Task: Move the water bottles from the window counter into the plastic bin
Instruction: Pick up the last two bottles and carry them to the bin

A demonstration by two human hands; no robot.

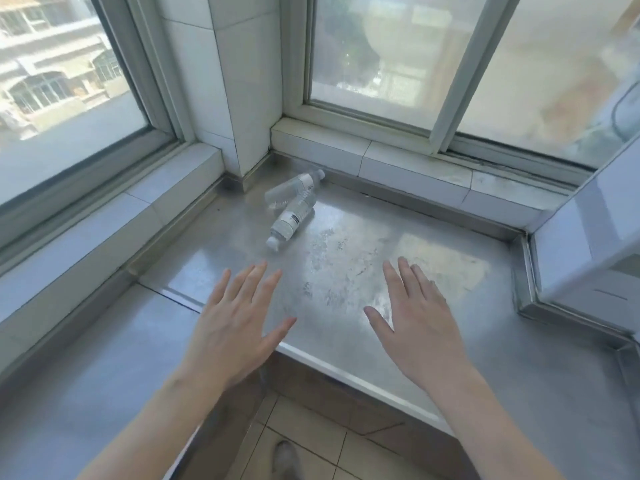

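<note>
Both hands empty, palms down, fingers spread: left hand (231, 329) and right hand (417, 322) hover over the near part of the steel counter (398, 237). Two water bottles lie on their sides farther in, toward the far-left corner, touching: near bottle (292, 218), far bottle (294, 188) below the window sill (381, 159).

Two clear water bottles (292, 202) (lying crossed) on counter (398, 271).
</note>
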